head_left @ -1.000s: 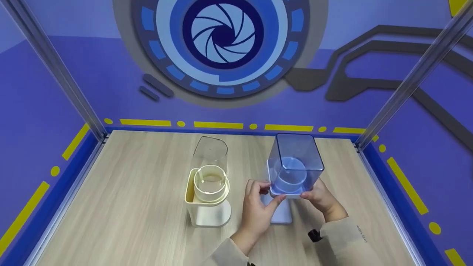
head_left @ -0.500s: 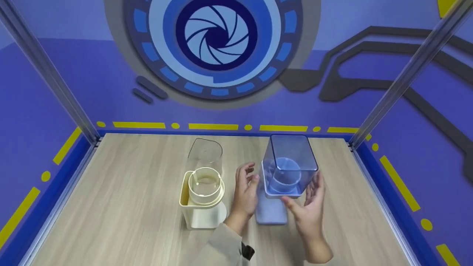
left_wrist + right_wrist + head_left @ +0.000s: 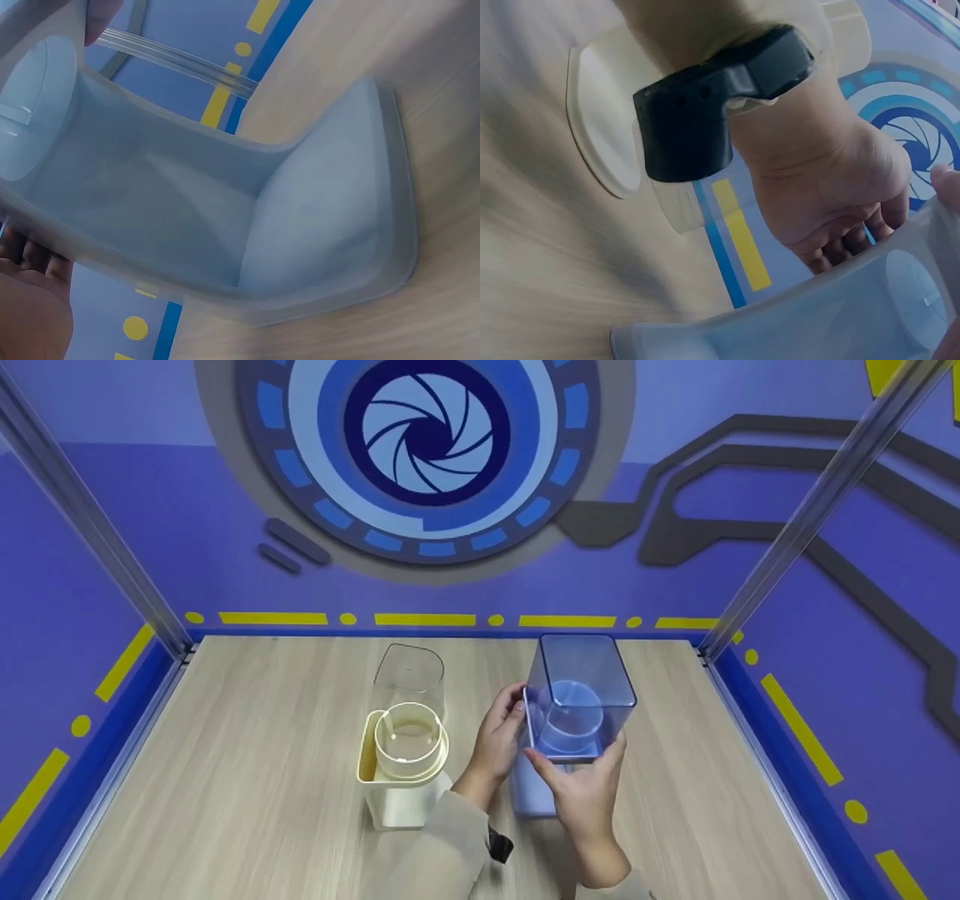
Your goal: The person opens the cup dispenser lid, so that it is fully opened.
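Left hand (image 3: 497, 740) raised, fingers curled, fingertips pressed against a side held between both hands. Right hand (image 3: 581, 786) palm up, thumb and fingers spread and gripping from below. Both forearms extend forward, sleeved; black band on left wrist (image 3: 692, 120).

Head view high above; 2 wrist views close under blue dispenser (image 3: 574, 701)

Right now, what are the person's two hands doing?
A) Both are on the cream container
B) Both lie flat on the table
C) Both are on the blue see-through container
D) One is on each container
C: the left hand and the right hand clasp the blue see-through container from either side, while the cream container stands untouched beside them.
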{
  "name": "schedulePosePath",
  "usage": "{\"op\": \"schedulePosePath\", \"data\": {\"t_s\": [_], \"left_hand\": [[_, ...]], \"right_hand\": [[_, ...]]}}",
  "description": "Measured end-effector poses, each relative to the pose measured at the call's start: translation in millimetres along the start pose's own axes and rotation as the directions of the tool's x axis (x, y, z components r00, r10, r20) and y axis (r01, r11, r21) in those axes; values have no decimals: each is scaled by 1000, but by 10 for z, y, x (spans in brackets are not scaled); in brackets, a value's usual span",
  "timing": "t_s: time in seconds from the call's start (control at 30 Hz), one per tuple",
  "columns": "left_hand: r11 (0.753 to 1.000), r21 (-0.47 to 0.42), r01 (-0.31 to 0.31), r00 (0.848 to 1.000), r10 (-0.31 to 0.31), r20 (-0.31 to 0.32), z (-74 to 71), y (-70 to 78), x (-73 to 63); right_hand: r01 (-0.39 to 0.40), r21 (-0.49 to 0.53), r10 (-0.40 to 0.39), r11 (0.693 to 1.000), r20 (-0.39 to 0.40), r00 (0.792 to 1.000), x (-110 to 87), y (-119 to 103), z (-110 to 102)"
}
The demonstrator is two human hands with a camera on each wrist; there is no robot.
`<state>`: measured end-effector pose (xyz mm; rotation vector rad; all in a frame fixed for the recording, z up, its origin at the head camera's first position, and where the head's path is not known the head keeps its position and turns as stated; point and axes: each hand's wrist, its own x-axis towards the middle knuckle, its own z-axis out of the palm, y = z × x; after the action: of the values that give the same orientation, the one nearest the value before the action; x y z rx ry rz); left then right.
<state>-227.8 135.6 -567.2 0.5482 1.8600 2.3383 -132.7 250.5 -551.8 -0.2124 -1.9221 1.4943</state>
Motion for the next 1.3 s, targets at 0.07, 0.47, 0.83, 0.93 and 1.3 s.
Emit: {"op": "schedulePosePath", "data": {"t_s": [0.07, 0.47, 0.83, 0.93, 1.3], "left_hand": [[1000, 11, 6, 1000, -6, 3, -5, -5, -9], [992, 120, -38, 997, 45, -55, -34, 9, -120], [988, 146, -47, 994, 61, -94, -18, 30, -257], [989, 137, -47, 993, 62, -103, -11, 27, -282], [981, 179, -76, 983, 103, -151, 2, 29, -377]], "right_hand": [[-7, -16, 7, 1000, 7, 1000, 4, 14, -17], [-46, -72, 56, 996, 143, 988, 159, 69, -286], [-72, -84, 85, 994, 167, 982, 195, 98, -474], [-79, -72, 90, 994, 180, 979, 206, 113, -524], [-51, -81, 70, 995, 247, 967, 259, 173, -631]]}}
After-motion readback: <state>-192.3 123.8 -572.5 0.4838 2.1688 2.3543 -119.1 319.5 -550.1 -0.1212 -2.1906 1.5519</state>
